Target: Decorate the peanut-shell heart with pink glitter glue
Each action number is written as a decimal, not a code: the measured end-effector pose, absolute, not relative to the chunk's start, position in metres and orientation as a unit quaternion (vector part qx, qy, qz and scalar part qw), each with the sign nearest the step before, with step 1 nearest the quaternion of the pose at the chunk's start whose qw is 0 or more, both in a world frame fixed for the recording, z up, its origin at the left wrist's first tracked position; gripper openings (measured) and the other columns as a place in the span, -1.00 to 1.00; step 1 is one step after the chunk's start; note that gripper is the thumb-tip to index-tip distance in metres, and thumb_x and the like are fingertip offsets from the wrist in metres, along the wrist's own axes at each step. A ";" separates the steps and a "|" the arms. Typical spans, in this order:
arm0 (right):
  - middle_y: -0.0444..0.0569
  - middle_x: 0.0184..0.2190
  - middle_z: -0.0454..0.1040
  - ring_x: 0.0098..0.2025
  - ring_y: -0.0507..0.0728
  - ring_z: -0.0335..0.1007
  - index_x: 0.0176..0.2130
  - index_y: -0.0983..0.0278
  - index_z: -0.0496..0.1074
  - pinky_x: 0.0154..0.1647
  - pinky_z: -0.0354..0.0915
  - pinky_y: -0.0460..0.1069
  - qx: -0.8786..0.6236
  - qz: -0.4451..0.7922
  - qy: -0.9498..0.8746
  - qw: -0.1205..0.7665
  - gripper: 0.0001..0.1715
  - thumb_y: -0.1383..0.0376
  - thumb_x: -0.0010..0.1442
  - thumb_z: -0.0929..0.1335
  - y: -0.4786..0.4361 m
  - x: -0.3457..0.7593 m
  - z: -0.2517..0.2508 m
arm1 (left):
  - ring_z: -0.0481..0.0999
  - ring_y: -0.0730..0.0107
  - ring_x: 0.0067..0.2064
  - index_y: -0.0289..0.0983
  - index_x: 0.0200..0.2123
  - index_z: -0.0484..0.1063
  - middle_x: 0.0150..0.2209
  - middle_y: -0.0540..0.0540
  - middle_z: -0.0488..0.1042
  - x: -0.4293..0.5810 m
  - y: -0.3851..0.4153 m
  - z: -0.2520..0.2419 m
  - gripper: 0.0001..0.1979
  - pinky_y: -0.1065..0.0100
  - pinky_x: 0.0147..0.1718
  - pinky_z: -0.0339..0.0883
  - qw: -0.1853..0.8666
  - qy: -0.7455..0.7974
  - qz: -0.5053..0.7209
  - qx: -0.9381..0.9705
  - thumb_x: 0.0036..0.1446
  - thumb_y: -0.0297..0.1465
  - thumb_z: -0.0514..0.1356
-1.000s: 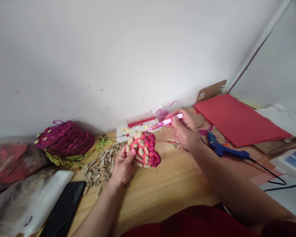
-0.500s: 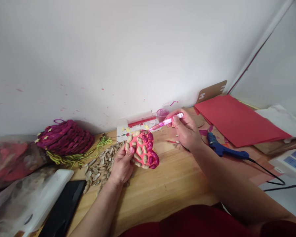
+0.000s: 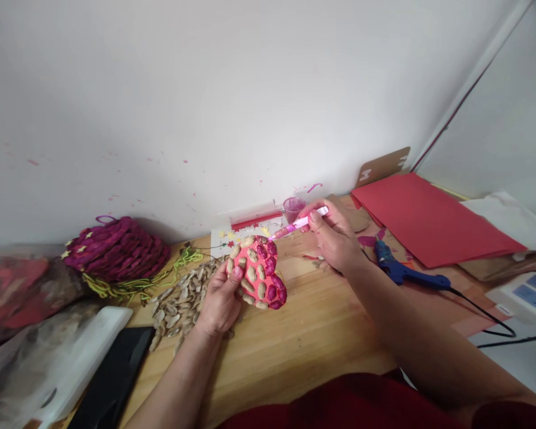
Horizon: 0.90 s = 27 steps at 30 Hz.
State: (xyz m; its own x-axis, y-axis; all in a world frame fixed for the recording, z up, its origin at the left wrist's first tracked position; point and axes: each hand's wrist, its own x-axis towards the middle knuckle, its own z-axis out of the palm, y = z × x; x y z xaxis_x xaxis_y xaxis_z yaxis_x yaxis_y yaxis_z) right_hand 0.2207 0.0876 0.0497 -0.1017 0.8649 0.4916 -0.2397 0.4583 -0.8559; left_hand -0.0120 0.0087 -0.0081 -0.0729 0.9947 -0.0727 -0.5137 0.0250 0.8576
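Observation:
My left hand [image 3: 223, 298] is closed on the lower left edge of a red heart-shaped piece [image 3: 262, 260] covered with peanut shells, its thumb lying on the front. Shells along the right side are painted shiny magenta; those on the left are bare tan. My right hand [image 3: 335, 235] pinches a paintbrush [image 3: 301, 222] with a white and pink handle. The brush tip meets the upper right edge of the heart, by the painted shells. Behind the brush, a clear cup [image 3: 293, 207] with magenta paint stands by the wall.
Loose peanut shells [image 3: 178, 307] lie left of my left hand. Magenta heart pieces [image 3: 120, 250] with yellow yarn are stacked farther left. A blue glue gun [image 3: 406, 273], red sheets [image 3: 433, 220] and a power strip [image 3: 524, 295] sit at right. A black slab [image 3: 111, 378] lies front left.
My right hand and the brush have shifted slightly left and down along the heart's edge. The heart is tilted a little differently in my left hand.

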 end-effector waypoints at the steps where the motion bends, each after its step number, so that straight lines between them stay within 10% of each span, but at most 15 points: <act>1: -0.15 -0.38 0.43 -0.37 0.04 0.30 -0.22 0.18 0.49 -0.32 0.28 -0.05 -0.266 0.445 -0.596 0.613 -0.56 -0.13 0.32 0.45 0.087 0.221 0.050 | 0.57 0.44 -0.48 -0.22 -0.25 0.60 -0.38 0.02 0.67 -0.012 0.009 -0.008 -0.55 0.46 -0.53 0.44 0.605 0.382 0.625 0.311 -0.14 -0.19 0.65; 27: -0.15 -0.38 0.47 -0.36 0.05 0.36 -0.24 0.16 0.51 -0.29 0.32 -0.03 -0.257 0.465 -0.573 0.624 -0.55 -0.15 0.26 0.50 0.089 0.222 0.049 | 0.60 0.41 -0.48 -0.24 -0.20 0.63 -0.39 0.00 0.67 -0.011 0.007 -0.004 -0.47 0.45 -0.50 0.48 0.625 0.403 0.602 0.291 -0.23 -0.21 0.68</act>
State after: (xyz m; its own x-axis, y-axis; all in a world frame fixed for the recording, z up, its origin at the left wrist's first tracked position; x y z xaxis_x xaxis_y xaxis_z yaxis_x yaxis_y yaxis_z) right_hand 0.2216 0.0892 0.0489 -0.0890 0.8748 0.4763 -0.2867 0.4355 -0.8533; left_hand -0.0111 0.0068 -0.0038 -0.0491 0.9871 -0.1526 -0.5179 0.1055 0.8489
